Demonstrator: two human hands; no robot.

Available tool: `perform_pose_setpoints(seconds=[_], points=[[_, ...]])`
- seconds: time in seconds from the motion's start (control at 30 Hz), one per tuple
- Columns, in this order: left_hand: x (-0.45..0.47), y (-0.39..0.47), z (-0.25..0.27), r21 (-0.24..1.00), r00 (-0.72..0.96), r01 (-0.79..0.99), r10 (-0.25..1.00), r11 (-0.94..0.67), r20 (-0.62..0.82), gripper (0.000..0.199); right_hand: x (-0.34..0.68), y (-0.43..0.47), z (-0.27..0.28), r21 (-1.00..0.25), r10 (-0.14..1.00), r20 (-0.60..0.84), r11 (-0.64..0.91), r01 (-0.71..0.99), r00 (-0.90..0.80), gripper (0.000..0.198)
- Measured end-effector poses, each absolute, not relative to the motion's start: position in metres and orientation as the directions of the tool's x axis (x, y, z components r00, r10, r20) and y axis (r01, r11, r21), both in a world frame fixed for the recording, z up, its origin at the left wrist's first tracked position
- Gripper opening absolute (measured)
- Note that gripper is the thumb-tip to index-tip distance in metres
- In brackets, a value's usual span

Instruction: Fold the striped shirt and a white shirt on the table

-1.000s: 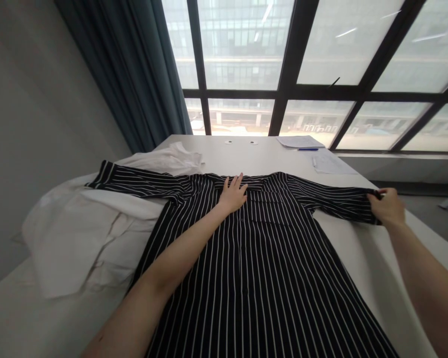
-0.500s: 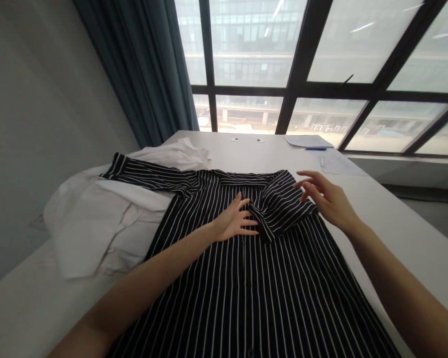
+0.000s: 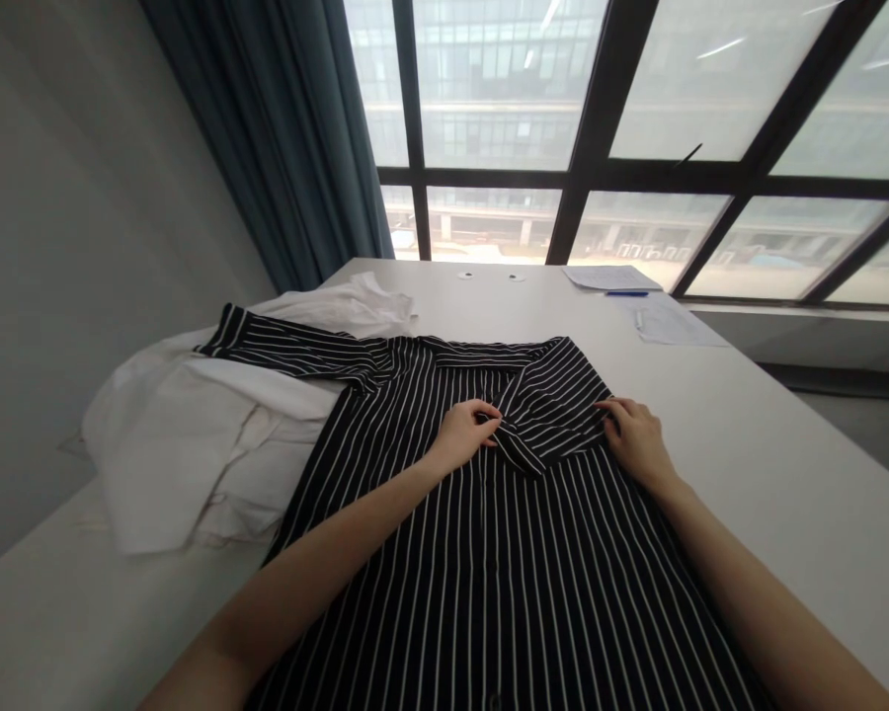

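Note:
A black shirt (image 3: 444,553) with white stripes lies spread flat, its buttoned front facing up. One sleeve (image 3: 296,346) stretches out to the left across white cloth. The other sleeve (image 3: 559,400) is folded inward over the chest, its cuff end near the middle. My left hand (image 3: 468,433) pinches that cuff end between thumb and fingers. At the right side of the shirt, my right hand (image 3: 635,439) has its fingers closed on the folded edge near the shoulder. The fingertips' exact hold there is partly hidden.
White garments (image 3: 170,444) are heaped on the left of the white table (image 3: 770,474). At the far right lie papers (image 3: 611,278) and a blue pen (image 3: 626,293). Two small white oval pieces (image 3: 517,277) sit near the back edge. A dark curtain (image 3: 288,128) hangs beside the window.
My left hand has gone from spread fingers to a pinch on the cuff. My right hand has come down onto the shirt's right edge. The folded sleeve looks smoother.

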State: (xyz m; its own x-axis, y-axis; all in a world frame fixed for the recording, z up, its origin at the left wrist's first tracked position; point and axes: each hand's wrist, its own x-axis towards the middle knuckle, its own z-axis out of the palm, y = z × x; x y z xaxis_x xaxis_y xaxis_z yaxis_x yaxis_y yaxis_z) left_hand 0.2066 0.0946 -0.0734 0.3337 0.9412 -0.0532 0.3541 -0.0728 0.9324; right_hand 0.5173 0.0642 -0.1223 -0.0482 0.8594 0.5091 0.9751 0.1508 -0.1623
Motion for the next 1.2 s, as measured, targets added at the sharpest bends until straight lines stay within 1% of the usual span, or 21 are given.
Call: perform_pose_setpoints(seconds=[0.03, 0.07, 0.1, 0.13, 0.17, 0.2, 0.23, 0.27, 0.33, 0.4, 0.5, 0.57, 0.67, 0.77, 0.87, 0.97, 1.07, 1.13, 1.2], points=[[0.205, 0.094, -0.075, 0.923, 0.322, 0.375, 0.946, -0.086, -0.043, 0.013, 0.517, 0.063, -0.121, -0.165, 0.855, 0.515, 0.165, 0.972, -0.058, 0.032], [0.204, 0.092, -0.076, 0.898, 0.307, 0.419, 0.952, -0.133, -0.002, 0.012, 0.516, 0.063, -0.119, -0.170, 0.852, 0.519, 0.184, 0.968, -0.071, 0.032], [0.203, 0.090, -0.077, 0.849, 0.292, 0.484, 0.954, -0.211, 0.070, 0.013, 0.514, 0.062, -0.116, -0.177, 0.850, 0.520, 0.209, 0.962, -0.089, 0.032], [0.202, 0.087, -0.078, 0.768, 0.289, 0.561, 0.943, -0.308, 0.167, 0.015, 0.512, 0.061, -0.113, -0.184, 0.848, 0.518, 0.238, 0.954, -0.112, 0.032], [0.202, 0.083, -0.079, 0.656, 0.313, 0.632, 0.910, -0.413, 0.272, 0.018, 0.510, 0.061, -0.111, -0.190, 0.845, 0.516, 0.273, 0.943, -0.141, 0.031], [0.203, 0.080, -0.080, 0.528, 0.365, 0.678, 0.857, -0.512, 0.363, 0.021, 0.508, 0.060, -0.108, -0.194, 0.841, 0.511, 0.314, 0.929, -0.177, 0.031], [0.204, 0.077, -0.081, 0.411, 0.440, 0.687, 0.793, -0.599, 0.421, 0.025, 0.506, 0.059, -0.106, -0.197, 0.836, 0.504, 0.357, 0.913, -0.219, 0.031], [0.205, 0.074, -0.083, 0.333, 0.525, 0.659, 0.729, -0.674, 0.439, 0.028, 0.504, 0.058, -0.105, -0.200, 0.830, 0.494, 0.400, 0.895, -0.261, 0.030], [0.207, 0.071, -0.087, 0.253, 0.688, 0.553, 0.607, -0.794, 0.397, 0.032, 0.501, 0.058, -0.103, -0.213, 0.819, 0.467, 0.469, 0.857, -0.332, 0.029], [0.208, 0.070, -0.091, 0.252, 0.786, 0.476, 0.536, -0.843, 0.309, 0.036, 0.499, 0.057, -0.103, -0.246, 0.817, 0.433, 0.514, 0.822, -0.381, 0.028], [0.207, 0.071, -0.093, 0.305, 0.818, 0.456, 0.529, -0.836, 0.225, 0.038, 0.497, 0.058, -0.102, -0.301, 0.824, 0.402, 0.531, 0.792, -0.400, 0.024], [0.206, 0.072, -0.093, 0.327, 0.827, 0.440, 0.519, -0.836, 0.215, 0.041, 0.496, 0.058, -0.101, -0.321, 0.827, 0.402, 0.529, 0.786, -0.392, 0.022], [0.204, 0.074, -0.091, 0.334, 0.868, 0.357, 0.442, -0.872, 0.226, 0.048, 0.497, 0.057, -0.101, -0.341, 0.827, 0.407, 0.531, 0.776, -0.387, 0.020], [0.205, 0.075, -0.093, 0.338, 0.880, 0.315, 0.406, -0.887, 0.246, 0.037, 0.500, 0.058, -0.103, -0.349, 0.833, 0.414, 0.518, 0.781, -0.367, 0.031], [0.206, 0.076, -0.095, 0.343, 0.860, 0.328, 0.429, -0.880, 0.277, 0.028, 0.507, 0.060, -0.109, -0.322, 0.861, 0.436, 0.422, 0.847, -0.263, 0.039], [0.207, 0.075, -0.095, 0.374, 0.824, 0.334, 0.461, -0.865, 0.330, 0.028, 0.514, 0.062, -0.115, -0.294, 0.876, 0.470, 0.272, 0.916, -0.109, 0.040], [0.206, 0.074, -0.094, 0.430, 0.783, 0.328, 0.497, -0.841, 0.374, 0.029, 0.519, 0.063, -0.118, -0.296, 0.879, 0.476, 0.170, 0.940, -0.009, 0.041], [0.206, 0.074, -0.093, 0.446, 0.790, 0.313, 0.491, -0.838, 0.367, 0.029, 0.521, 0.062, -0.119, -0.295, 0.884, 0.465, 0.115, 0.948, 0.038, 0.038], [0.206, 0.074, -0.092, 0.433, 0.827, 0.288, 0.450, -0.854, 0.337, 0.028, 0.522, 0.062, -0.119, -0.289, 0.883, 0.463, 0.064, 0.955, 0.080, 0.034]])
